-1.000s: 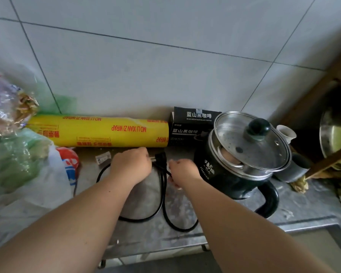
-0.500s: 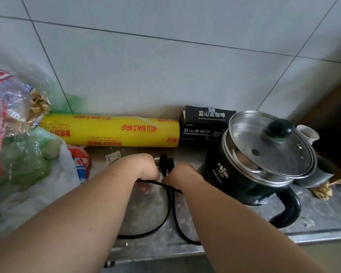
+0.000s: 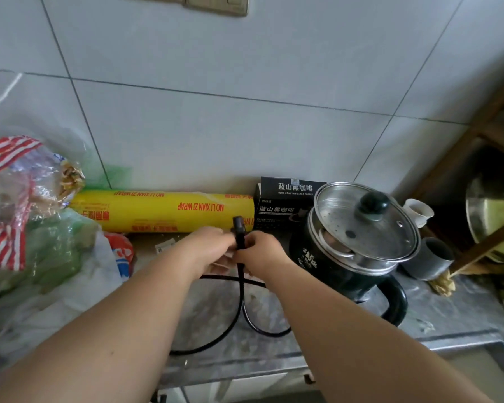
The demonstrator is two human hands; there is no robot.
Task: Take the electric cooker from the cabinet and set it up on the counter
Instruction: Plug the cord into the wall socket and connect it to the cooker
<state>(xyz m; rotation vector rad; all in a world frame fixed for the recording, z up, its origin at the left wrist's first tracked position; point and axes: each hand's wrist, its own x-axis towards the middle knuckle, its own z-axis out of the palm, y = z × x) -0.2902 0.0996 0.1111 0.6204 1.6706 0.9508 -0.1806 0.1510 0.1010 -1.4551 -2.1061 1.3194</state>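
Black plug (image 3: 239, 228) between both hands' grips, cooker (image 3: 352, 254) just right.

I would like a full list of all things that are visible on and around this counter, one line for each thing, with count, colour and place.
electric cooker: 1, dark green, on the counter at right
glass lid: 1, clear with steel rim and dark knob, on the cooker
power cord: 1, black, looped on the counter, plug end raised between both hands
cling wrap roll: 1, yellow with red print, lying against the wall
coffee box: 1, black, behind the cooker by the wall
plastic bags: several, clear, green, white, red-striped, at left
cup: 1, white, right of the lid
metal cup: 1, grey, right of the cooker
wall plate: 1, beige, on the tiles at top
counter: 1, grey
left hand: 1, on the cord
right hand: 1, on the cord
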